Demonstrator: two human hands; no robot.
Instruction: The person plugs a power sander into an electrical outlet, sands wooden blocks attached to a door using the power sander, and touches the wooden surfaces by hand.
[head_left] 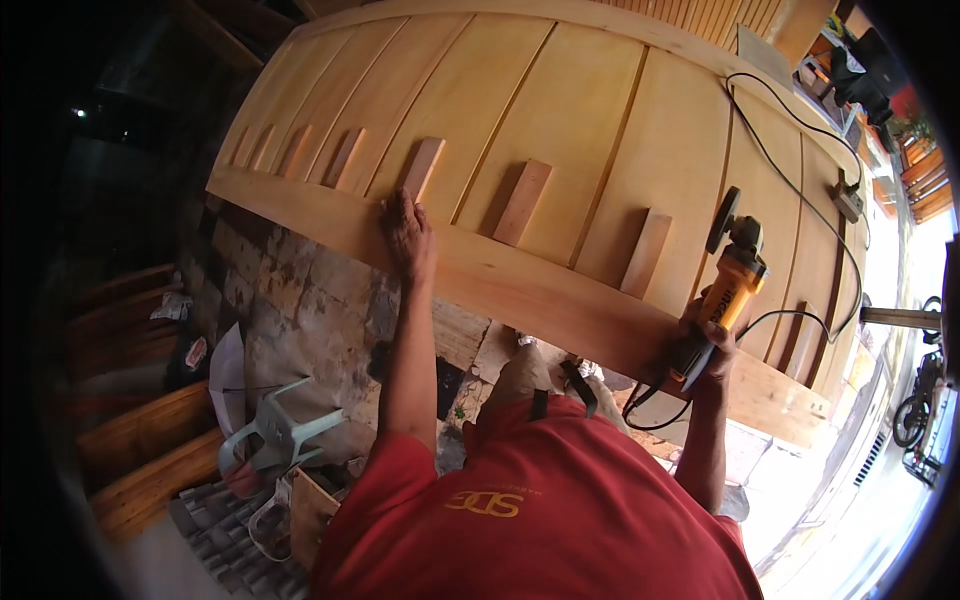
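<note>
My left hand (408, 235) rests at the lower end of a small wooden block (424, 168), its fingers together on the block and the panel's edge rail. In my right hand (708, 335) is a yellow and black angle grinder (733, 285), held by its body with the disc (723, 220) up and to the left. Both hands are over a large slatted wooden panel (590, 100). More small blocks stand in a row along its near rail, one (523, 203) between my hands and another (646, 252) left of the grinder.
A black cable (775, 150) loops over the panel's right part to a socket block (848, 203). A pale green plastic stool (285, 425) stands low on the left, near wooden boards (150, 430). Motorbikes (915, 415) are at the far right.
</note>
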